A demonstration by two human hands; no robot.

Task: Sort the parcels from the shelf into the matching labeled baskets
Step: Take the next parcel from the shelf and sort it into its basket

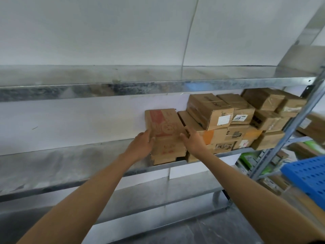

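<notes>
Had both arms out long, up at the metal shelf (52,166). Caught the parcel (165,131) right between the two hands, up on that shelf with its near end at the front lip. Had the left hand (142,145) flat against the parcel's left edge, fingers nearly straight and a little spread, tips over onto the top face. Had the right hand (193,142) against the right edge, fingers stretched forward too, tips by the narrow gap on that side. Pressed in from both sides, then, with nothing wrapped round.

Looked like plain brown corrugated card, longer than wide, lying flat. Carried a red printed block at the far left corner of the top, a round red emblem about halfway along, and faint red characters toward the near end. Too blurred to read any of that print. Showed scuffed, slightly ragged flaps at the near end, just beyond the wrists.

Just past the right hand, close beside the parcel: a stack of other brown boxes (237,120), some with white stickers, some with orange patches. Farther out, right of the right forearm and lower down: a blue perforated basket (306,178). Above both hands, an upper board (140,88) of the same metal, and a white wall (88,41) behind.
</notes>
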